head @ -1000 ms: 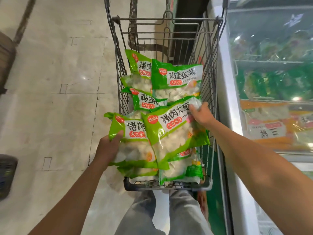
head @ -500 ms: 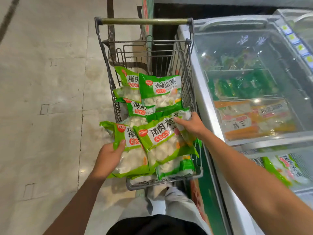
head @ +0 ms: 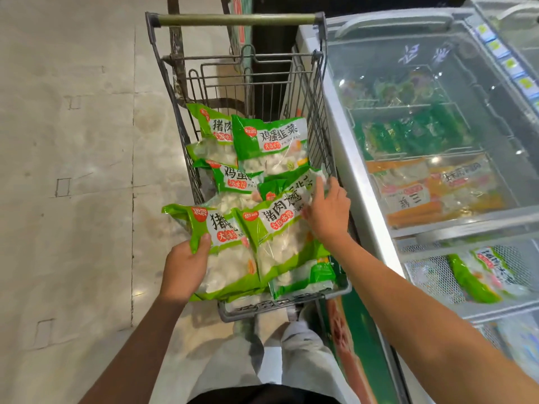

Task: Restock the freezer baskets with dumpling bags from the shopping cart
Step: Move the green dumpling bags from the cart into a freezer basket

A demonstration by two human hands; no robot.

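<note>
Green dumpling bags (head: 262, 158) piled in wire shopping cart (head: 318, 118); 1 in freezer basket (head: 431, 275).

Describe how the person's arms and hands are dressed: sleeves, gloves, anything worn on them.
Both forearms are bare with no sleeve in view. The left hand and right hand wear no gloves, and no watch, ring or wristband shows.

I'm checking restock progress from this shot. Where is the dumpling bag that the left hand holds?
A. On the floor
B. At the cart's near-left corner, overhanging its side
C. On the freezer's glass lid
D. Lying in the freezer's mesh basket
B: the left hand grips the dumpling bag at the shopping cart's near-left corner, overhanging its side.
</note>
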